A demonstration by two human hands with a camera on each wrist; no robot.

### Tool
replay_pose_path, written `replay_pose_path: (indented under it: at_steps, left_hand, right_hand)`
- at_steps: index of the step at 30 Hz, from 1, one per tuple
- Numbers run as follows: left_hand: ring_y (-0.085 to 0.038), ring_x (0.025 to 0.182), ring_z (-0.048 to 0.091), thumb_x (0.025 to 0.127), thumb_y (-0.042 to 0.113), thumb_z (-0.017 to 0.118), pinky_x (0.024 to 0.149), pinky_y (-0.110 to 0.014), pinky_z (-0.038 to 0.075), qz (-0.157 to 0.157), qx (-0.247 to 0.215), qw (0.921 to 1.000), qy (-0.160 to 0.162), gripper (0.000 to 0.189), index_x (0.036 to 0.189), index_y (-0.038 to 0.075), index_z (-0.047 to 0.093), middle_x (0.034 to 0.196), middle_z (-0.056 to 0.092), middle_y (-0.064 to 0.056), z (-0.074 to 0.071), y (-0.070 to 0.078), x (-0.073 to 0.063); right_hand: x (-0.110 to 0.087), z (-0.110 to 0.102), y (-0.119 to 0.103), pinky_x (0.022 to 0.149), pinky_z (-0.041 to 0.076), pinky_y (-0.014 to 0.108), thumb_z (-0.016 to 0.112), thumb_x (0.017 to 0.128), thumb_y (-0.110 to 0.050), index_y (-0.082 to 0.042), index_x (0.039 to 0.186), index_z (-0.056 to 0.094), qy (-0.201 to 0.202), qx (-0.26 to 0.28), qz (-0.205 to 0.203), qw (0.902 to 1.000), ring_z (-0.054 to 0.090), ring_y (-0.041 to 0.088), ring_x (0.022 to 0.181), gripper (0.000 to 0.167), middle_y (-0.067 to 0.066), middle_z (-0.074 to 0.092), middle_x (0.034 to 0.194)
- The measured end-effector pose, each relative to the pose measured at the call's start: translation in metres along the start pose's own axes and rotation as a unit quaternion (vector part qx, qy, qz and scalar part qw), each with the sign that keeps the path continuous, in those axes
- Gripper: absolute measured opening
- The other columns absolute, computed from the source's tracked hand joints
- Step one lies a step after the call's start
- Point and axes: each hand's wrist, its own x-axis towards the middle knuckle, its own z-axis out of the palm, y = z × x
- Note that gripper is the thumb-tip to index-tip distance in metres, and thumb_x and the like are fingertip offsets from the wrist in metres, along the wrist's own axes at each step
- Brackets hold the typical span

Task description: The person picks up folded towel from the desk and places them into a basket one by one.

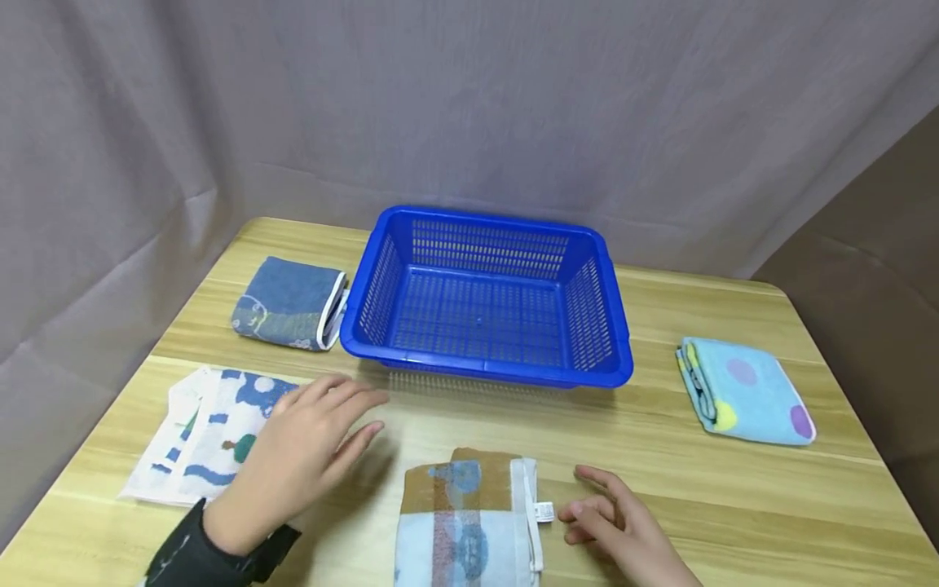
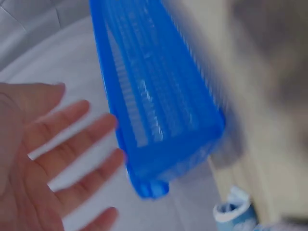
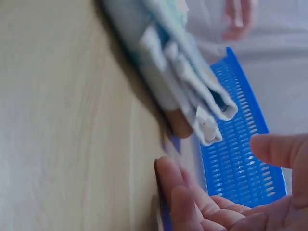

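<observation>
Brown-and-white towel (image 1: 465, 522) sat just left of the right hand (image 1: 623, 528), way closer than the left hand (image 1: 311, 440) (2 empty hands, fingers loose).

A basket (image 1: 484, 367) sits at 12 o'clock on a tabletop (image 1: 660, 489), a curtain (image 1: 477, 106) hanging behind it. At 10 o'clock, a corner towel (image 1: 289, 297) lies just beside the basket's left end; whether they touch cannot be told. A left towel (image 1: 209, 432) rests at 9 o'clock, nearer the front edge than the corner towel, its right side partly behind the left hand (image 1: 304, 448) in the head view. At 6 o'clock, a near towel (image 1: 469, 522) lies between that hand and the right hand (image 1: 623, 526), its tag (image 1: 544, 512) pointing toward 3 o'clock, just beside the right fingertips. A right towel (image 1: 748, 391) lies at 3 o'clock, well apart from the others.
</observation>
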Motion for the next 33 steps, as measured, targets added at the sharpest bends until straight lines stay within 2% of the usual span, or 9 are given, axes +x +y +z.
replay_pose_path:
  at_steps: [4,7,11,14,18,20,26,31,33]
  left_hand:
    - [-0.011,0.087,0.064,0.090,0.034,0.070,0.064,-0.032,0.051,-0.048,0.002,0.9985,-0.024,0.014,0.096,0.022,0.073,0.091,0.071,0.010,0.008,0.018,-0.017]
    - [-0.005,0.075,0.057,0.090,0.041,0.071,0.057,-0.026,0.043,-0.102,-0.016,0.9908,-0.088,0.016,0.082,0.027,0.070,0.077,0.064,0.017,0.016,0.029,-0.032]
    - [-0.003,0.074,0.053,0.094,0.053,0.061,0.058,-0.029,0.042,-0.163,-0.100,0.9582,-0.212,0.028,0.081,0.029,0.069,0.075,0.059,0.019,0.026,0.036,-0.046]
    - [-0.002,0.073,0.053,0.095,0.054,0.058,0.062,-0.029,0.044,-0.180,-0.178,0.9312,-0.263,0.034,0.089,0.023,0.070,0.078,0.060,0.015,0.033,0.037,-0.050]
    - [0.000,0.063,0.047,0.096,0.047,0.062,0.057,-0.025,0.039,-0.189,-0.280,0.9008,-0.273,0.030,0.094,0.017,0.067,0.072,0.055,0.012,0.039,0.038,-0.050]
    - [0.000,0.059,0.043,0.096,0.041,0.063,0.055,-0.023,0.037,-0.196,-0.331,0.8824,-0.271,0.026,0.092,0.016,0.063,0.069,0.051,0.011,0.041,0.038,-0.049]
    - [0.000,0.060,0.044,0.097,0.032,0.064,0.055,-0.021,0.037,-0.217,-0.430,0.8401,-0.250,0.025,0.093,0.009,0.056,0.072,0.053,0.006,0.045,0.036,-0.045]
    - [-0.001,0.057,0.042,0.094,0.029,0.068,0.055,-0.021,0.036,-0.243,-0.452,0.8204,-0.251,0.029,0.099,0.003,0.056,0.068,0.049,0.004,0.050,0.033,-0.041]
    - [-0.002,0.055,0.042,0.093,0.028,0.069,0.053,-0.020,0.035,-0.254,-0.467,0.8073,-0.256,0.032,0.100,0.000,0.055,0.066,0.046,0.004,0.051,0.032,-0.039]
  right_hand:
    - [-0.002,-0.004,0.003,0.085,0.055,0.032,0.047,0.106,-0.026,0.009,0.152,0.012,-0.049,0.060,0.012,0.9969,0.071,0.019,0.100,0.067,0.016,0.067,0.124]
    - [-0.002,-0.002,0.002,0.091,0.054,0.036,0.047,0.106,-0.031,0.008,0.153,0.011,-0.089,0.105,0.037,0.9898,0.070,0.022,0.107,0.070,0.013,0.067,0.127]
    - [0.001,0.004,0.001,0.093,0.054,0.035,0.047,0.106,-0.032,0.010,0.153,0.012,-0.135,0.146,0.058,0.9784,0.068,0.021,0.109,0.072,0.007,0.067,0.122]
    - [0.004,0.010,0.000,0.091,0.055,0.030,0.047,0.105,-0.028,0.013,0.150,0.023,-0.170,0.160,0.053,0.9708,0.068,0.016,0.105,0.066,0.004,0.069,0.116]
    - [0.009,0.017,0.000,0.087,0.055,0.027,0.049,0.105,-0.023,0.014,0.144,0.036,-0.199,0.176,0.037,0.9635,0.068,0.013,0.100,0.055,0.003,0.071,0.114]
    - [0.010,0.020,0.000,0.085,0.056,0.027,0.050,0.104,-0.022,0.013,0.144,0.036,-0.198,0.178,0.031,0.9632,0.069,0.012,0.098,0.054,0.003,0.072,0.113]
    - [0.013,0.028,-0.001,0.076,0.058,0.026,0.055,0.102,-0.021,0.012,0.141,0.037,-0.190,0.180,0.026,0.9648,0.071,0.012,0.088,0.055,0.002,0.074,0.103]
    - [0.014,0.033,-0.001,0.073,0.057,0.022,0.056,0.102,-0.021,0.009,0.132,0.048,-0.211,0.195,0.015,0.9578,0.072,0.010,0.087,0.043,0.002,0.074,0.099]
    - [0.015,0.036,-0.001,0.073,0.058,0.024,0.057,0.101,-0.020,0.008,0.132,0.046,-0.214,0.206,0.013,0.9549,0.072,0.012,0.089,0.043,0.004,0.074,0.102]
